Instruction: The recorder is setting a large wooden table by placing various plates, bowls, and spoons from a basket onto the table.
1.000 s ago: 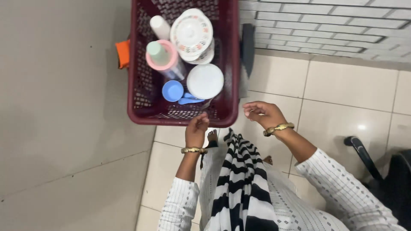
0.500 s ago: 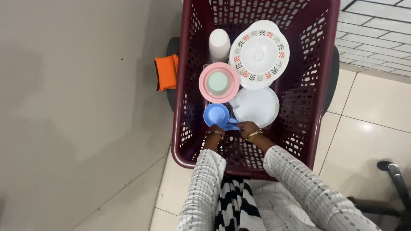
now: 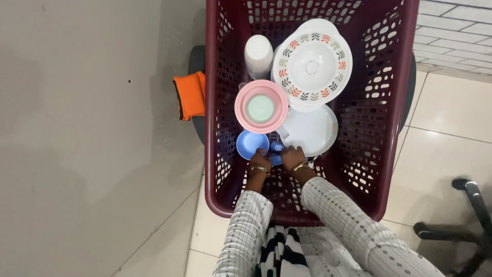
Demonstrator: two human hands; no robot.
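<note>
Both hands reach into the maroon basket (image 3: 394, 102) toward its near wall. The left hand (image 3: 260, 160) grips the rim of the blue cup (image 3: 250, 143); the right hand (image 3: 292, 156) closes on a small blue piece (image 3: 277, 147) just beside it, below the white lid (image 3: 310, 129) and pink-lidded container (image 3: 261, 106).

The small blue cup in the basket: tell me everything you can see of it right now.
The small blue cup is round, plain light blue and looks like plastic. It stands upright, mouth up, seemingly empty, on the floor of the maroon basket, near its left wall. The pink-lidded container rises just behind it; other blue pieces lie to its right. The left hand touches its near rim, and the right hand rests beside those pieces.
</note>
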